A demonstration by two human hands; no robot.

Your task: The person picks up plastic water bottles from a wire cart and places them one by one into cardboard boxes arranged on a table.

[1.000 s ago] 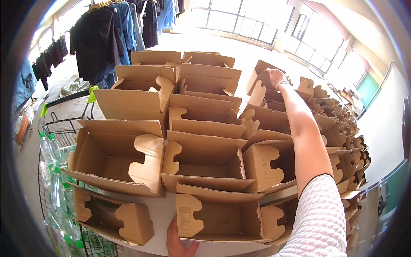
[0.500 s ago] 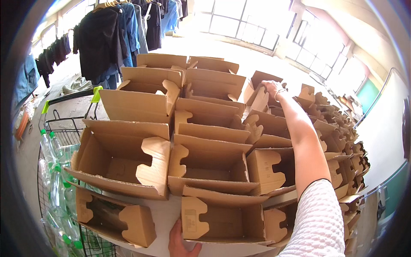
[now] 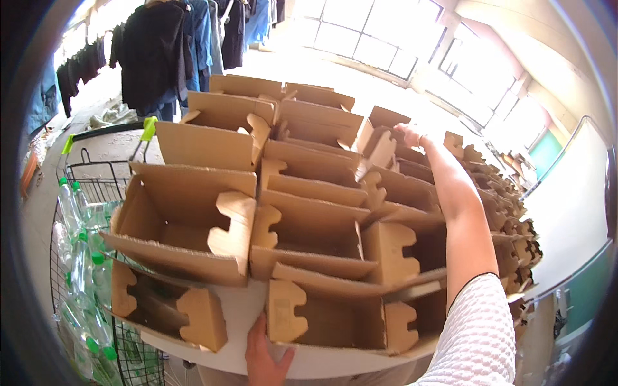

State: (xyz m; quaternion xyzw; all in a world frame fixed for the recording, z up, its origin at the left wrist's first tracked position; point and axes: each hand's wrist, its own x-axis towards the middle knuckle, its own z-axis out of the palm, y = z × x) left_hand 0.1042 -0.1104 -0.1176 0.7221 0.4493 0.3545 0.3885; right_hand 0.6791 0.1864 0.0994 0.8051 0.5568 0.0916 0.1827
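Many brown boxes (image 3: 315,193) fill the middle of the frame. Their tops are open, and some have side flaps with bumpy, cut-out edges. They stand close together in rows, and more of them crowd the right side. A bare bit of white table (image 3: 239,305) shows low in the frame, left of the middle.

The left hand (image 3: 267,357) is at the bottom of the frame, just left of the middle. It is at the left corner of the front box (image 3: 344,315). Its thumb and fingers are spread apart, so it looks open.

The right hand (image 3: 410,136) is in the upper right part of the frame, at the end of a long, bare arm (image 3: 460,199). A white, bumpy sleeve (image 3: 479,334) covers the top of that arm. The hand is at the edge of the far box (image 3: 389,118), and its fingers are bent. I cannot tell if they pinch the box, because they are small and blurry.

On the left side is a black cart (image 3: 106,132). Clear bottles (image 3: 80,270) with green caps (image 3: 97,258) are piled in it. Dark and blue clothes (image 3: 151,55) hang in the upper left, and bright windows (image 3: 367,29) are at the top.
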